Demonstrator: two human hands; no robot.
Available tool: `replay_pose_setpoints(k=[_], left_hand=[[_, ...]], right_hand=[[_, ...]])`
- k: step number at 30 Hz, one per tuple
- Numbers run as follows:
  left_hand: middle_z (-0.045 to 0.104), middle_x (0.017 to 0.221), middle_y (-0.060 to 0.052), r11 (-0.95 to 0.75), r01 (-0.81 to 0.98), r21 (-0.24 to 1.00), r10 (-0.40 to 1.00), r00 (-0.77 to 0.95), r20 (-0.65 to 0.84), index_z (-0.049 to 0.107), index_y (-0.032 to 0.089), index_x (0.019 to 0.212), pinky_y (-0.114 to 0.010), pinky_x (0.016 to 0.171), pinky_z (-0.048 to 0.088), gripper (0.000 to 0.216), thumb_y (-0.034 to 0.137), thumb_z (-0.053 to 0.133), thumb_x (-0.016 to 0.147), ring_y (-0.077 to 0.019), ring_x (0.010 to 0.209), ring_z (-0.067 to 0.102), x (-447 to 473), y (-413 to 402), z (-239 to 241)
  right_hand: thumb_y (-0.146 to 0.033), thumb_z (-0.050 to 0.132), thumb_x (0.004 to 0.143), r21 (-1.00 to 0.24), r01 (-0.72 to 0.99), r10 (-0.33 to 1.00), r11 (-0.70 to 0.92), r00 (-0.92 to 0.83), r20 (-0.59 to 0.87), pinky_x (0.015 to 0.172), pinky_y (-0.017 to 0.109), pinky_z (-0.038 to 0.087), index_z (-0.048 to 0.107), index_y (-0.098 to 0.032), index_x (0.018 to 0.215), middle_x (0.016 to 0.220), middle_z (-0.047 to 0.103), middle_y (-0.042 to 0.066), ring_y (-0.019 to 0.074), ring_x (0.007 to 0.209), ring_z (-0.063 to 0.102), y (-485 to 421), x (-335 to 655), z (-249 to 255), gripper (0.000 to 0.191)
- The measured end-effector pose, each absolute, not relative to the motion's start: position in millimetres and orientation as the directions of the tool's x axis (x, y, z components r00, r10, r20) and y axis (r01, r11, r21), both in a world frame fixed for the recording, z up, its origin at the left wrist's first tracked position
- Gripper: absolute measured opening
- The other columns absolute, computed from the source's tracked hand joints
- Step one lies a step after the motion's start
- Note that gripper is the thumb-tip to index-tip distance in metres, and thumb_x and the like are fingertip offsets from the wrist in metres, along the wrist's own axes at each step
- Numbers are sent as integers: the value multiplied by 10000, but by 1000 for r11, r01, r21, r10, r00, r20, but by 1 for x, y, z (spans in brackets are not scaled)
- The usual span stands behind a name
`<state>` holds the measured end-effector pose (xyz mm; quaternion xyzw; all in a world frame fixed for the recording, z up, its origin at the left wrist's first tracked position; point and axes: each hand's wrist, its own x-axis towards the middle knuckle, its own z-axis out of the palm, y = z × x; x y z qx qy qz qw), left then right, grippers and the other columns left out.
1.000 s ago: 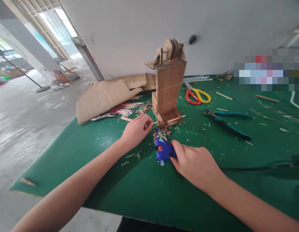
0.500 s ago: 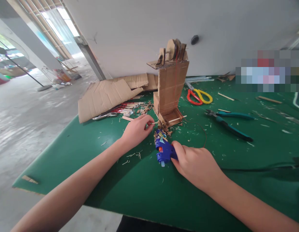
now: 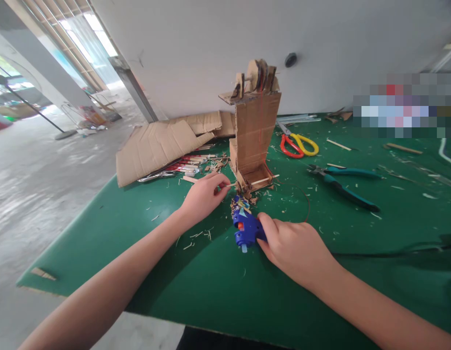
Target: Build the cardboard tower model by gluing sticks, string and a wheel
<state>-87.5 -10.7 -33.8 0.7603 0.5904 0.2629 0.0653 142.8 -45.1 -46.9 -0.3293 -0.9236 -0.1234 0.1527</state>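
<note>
My left hand (image 3: 207, 197) pinches the left end of a thin wooden stick (image 3: 261, 180), which runs across the low front box of a cardboard model (image 3: 256, 129). The model stands upright, with round cardboard discs (image 3: 257, 75) on its top ledge and a red string down its front. In my right hand (image 3: 298, 245) is a blue hot glue gun (image 3: 248, 227), its nozzle end pointing at the model's lower left corner. Scraps cling around that nozzle and hide its tip. A clear glue stick (image 3: 244, 248) pokes out of the gun's back.
Scissors (image 3: 300, 145) with red and yellow handles and teal-handled cutting pliers (image 3: 342, 182) lie right of the model. To its left are cardboard sheets (image 3: 156, 146) and packaged sticks (image 3: 185, 164). A black cord (image 3: 389, 253) trails right across the green table (image 3: 167, 296).
The whole view has shifted slightly. Both hands keep their places beside the model, the left on the stick and the right on the glue gun.
</note>
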Motion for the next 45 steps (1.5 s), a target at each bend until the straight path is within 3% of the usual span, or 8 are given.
replay_pose_setpoints(k=[12,21,23,25,30,34,39,45], left_hand=[[590,821,3,-286,871,399,942,180,284,571,204,927,-234,605,412,120,167,512,830,-91,628,506,-89,-9,-36],[631,931,-14,-153,958,244,956,81,282,527,233,1091,-262,601,404,265,197,467,836,-129,645,553,-111,-4,-30],[633,908,-10,-104,959,264,956,23,292,522,232,1093,-273,604,410,264,211,466,836,-138,640,556,-117,-1,-28],[629,897,-15,-93,948,304,945,-12,326,524,217,1084,-285,632,431,257,209,462,834,-144,655,563,-121,1,-25],[615,929,-41,-193,886,422,864,-51,501,542,181,1038,-264,657,471,238,172,483,808,-148,779,585,-120,2,-11],[612,882,-27,-292,873,391,836,35,547,553,184,964,-247,641,463,174,149,492,804,-129,754,574,-115,-6,1],[605,884,-24,-369,848,380,887,199,417,543,188,995,-268,669,470,168,196,507,831,-120,727,571,-108,-12,-9],[619,928,-42,-352,828,436,912,198,360,565,189,1015,-275,664,487,176,235,480,868,-123,729,580,-99,-9,-29]], right_hand=[[-167,505,805,152,614,517,774,-753,407,428,288,177,619,-53,1031,558,572,8,135,438,522,-45,144,-48,277],[-228,478,885,328,518,252,790,-762,597,498,294,321,592,-40,1124,615,604,31,144,525,534,-26,177,-23,325],[-223,488,877,326,623,316,711,-698,643,507,282,331,571,-58,1160,679,637,47,142,555,549,-13,190,-15,337],[-269,473,884,277,765,469,581,-593,655,498,278,327,522,-58,1231,773,662,85,164,616,577,0,200,-11,409],[-427,334,934,309,868,751,388,-493,440,552,329,368,420,14,1320,864,646,179,255,715,593,21,211,-15,592],[-395,305,947,349,861,821,370,-479,311,638,367,394,420,-24,1345,913,637,181,279,782,596,26,211,-22,556],[-359,396,904,330,864,846,381,-469,252,703,390,405,407,-30,1358,1034,620,198,298,885,577,33,210,-23,561],[-246,391,886,328,850,838,413,-496,229,697,366,400,450,-38,1326,1046,616,186,287,910,551,40,208,-26,490]])
